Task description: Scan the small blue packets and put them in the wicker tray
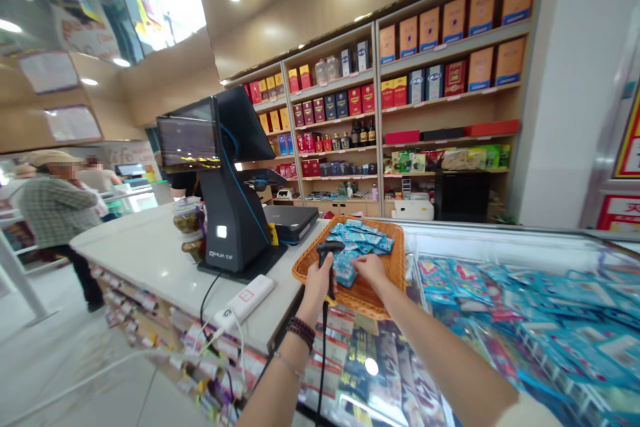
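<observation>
My left hand (319, 285) is wrapped round the handle of a black barcode scanner (330, 248), its head tilted over the basket and its cable hanging down. The wicker basket (399, 273) is orange-brown and holds a heap of small blue packets (363, 235). Inside the basket's near part, my right hand (371, 269) has its thumb and fingers pinched at the edge of a blue packet (345, 272) lying below the scanner. Most of that packet shows; the exact grip of the fingertips is small in view.
A black cash register (233, 213) stands on the white counter (145, 240), with stacked jars (189, 230) and a white power strip (245, 301) near it. On the right, a glass display case (500, 233) holds many blue packages. Boxed goods fill shelves behind. A person (60, 207) stands far left.
</observation>
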### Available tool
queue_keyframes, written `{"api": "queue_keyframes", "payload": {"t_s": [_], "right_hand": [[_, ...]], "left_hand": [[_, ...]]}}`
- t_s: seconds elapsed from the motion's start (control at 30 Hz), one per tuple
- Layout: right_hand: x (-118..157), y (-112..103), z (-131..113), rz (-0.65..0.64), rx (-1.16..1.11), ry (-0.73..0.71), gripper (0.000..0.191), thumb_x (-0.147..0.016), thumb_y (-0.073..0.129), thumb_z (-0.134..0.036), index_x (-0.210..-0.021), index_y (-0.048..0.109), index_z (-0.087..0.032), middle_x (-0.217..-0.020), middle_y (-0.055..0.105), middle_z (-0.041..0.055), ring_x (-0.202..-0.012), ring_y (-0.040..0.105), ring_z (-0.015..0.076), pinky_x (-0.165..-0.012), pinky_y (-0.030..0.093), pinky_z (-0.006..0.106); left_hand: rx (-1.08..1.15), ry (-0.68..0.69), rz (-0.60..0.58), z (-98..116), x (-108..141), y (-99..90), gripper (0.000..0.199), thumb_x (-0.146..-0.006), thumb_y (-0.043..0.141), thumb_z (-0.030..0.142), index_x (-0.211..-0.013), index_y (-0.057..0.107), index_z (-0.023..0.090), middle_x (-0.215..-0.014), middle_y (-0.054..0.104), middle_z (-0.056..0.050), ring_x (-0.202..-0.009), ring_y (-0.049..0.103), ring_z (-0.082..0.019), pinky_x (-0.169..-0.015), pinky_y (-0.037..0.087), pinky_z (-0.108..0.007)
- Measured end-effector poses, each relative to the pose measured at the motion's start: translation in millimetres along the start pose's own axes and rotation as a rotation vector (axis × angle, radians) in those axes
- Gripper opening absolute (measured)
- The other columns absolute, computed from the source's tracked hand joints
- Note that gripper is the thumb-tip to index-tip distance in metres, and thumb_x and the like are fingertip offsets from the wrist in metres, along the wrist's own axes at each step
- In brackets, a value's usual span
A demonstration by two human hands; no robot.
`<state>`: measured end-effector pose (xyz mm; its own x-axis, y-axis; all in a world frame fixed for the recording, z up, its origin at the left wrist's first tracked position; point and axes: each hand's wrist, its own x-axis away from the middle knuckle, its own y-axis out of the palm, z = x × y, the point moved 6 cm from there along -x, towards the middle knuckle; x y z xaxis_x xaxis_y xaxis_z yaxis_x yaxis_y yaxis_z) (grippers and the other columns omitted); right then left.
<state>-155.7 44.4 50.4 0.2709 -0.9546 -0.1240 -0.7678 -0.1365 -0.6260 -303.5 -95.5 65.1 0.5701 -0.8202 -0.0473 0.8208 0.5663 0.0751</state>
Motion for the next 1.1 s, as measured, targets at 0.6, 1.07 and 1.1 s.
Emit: {"api": "queue_keyframes", "payload": {"t_s": [0.6,1.07,1.1], "right_hand": [[107,-222,145,0.317,-0.075,0.105,0.037,-0.099,0.07,-0.04,-0.068,0.082,-0.025,-0.071,0.084,0.0062,-0.073,0.08,0.0268,-0.069,0.056,0.033],[129,-229,158,0.318,-0.06,0.122,0.039,-0.104,0.067,-0.032,-0.068,0.081,-0.025,-0.072,0.083,0.005,-0.079,0.083,0.0279,-0.078,0.058,0.032],[129,-229,158,0.317,-0.063,0.126,0.039,-0.103,0.068,-0.033,-0.068,0.082,-0.025,-0.074,0.085,0.0055,-0.08,0.083,0.0283,-0.079,0.059,0.033]], "left_hand": [[-0.192,0.208,-0.448,-1,144,157.2,0.057,-0.095,0.089,0.076,-0.076,0.063,0.028,-0.051,0.053,0.005,-0.046,0.05,-0.016,-0.052,0.038,-0.028],[-0.174,0.191,-0.547,-9,160,168.6,0.066,-0.091,0.083,0.088,-0.074,0.058,0.029,-0.05,0.051,0.006,-0.043,0.046,-0.014,-0.049,0.034,-0.028],[-0.173,0.191,-0.553,-10,160,168.9,0.067,-0.091,0.083,0.089,-0.075,0.059,0.029,-0.05,0.051,0.006,-0.043,0.047,-0.014,-0.05,0.035,-0.028]]}}
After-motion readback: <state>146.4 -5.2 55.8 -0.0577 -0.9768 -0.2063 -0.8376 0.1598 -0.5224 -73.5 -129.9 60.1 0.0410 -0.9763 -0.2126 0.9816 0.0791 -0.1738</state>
